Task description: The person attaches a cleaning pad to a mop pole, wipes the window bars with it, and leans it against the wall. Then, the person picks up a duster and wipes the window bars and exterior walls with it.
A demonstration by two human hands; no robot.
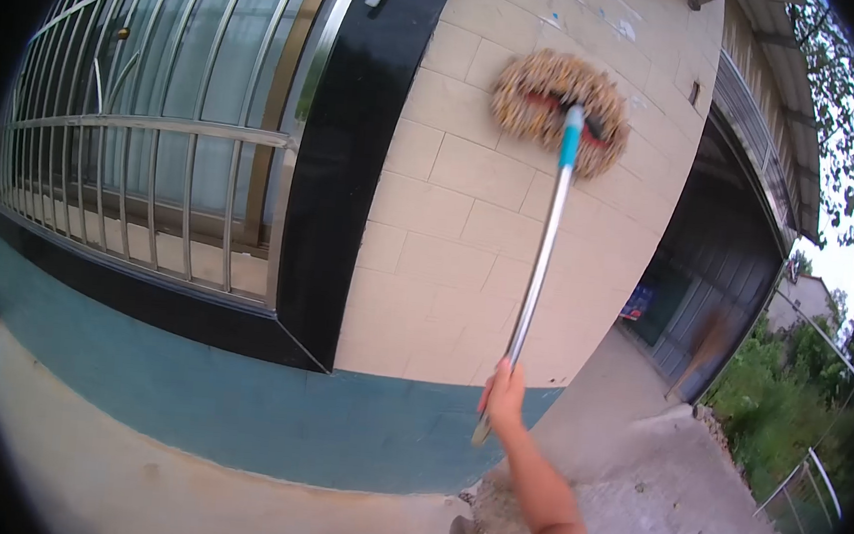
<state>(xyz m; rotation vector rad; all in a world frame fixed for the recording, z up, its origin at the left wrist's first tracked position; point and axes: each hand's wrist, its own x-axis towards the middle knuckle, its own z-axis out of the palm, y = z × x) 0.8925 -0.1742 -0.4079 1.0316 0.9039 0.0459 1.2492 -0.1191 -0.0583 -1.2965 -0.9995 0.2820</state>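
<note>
My right hand (504,396) is closed around the lower part of a silver mop pole (541,266), just above its bottom end. The pole rises at a slight tilt to a teal joint and a shaggy tan mop head (532,85), which is against the beige tiled wall (452,209) high up, near some pale marks. Red and dark parts show among the strands. A light blue sleeve is at the bottom edge. My left hand is out of view.
On the left is a window with metal bars (189,188) and a black frame (340,160). A teal band (266,405) runs along the wall's base. At right are an open doorway (700,238), a broom (706,349), concrete ground (650,495) and plants.
</note>
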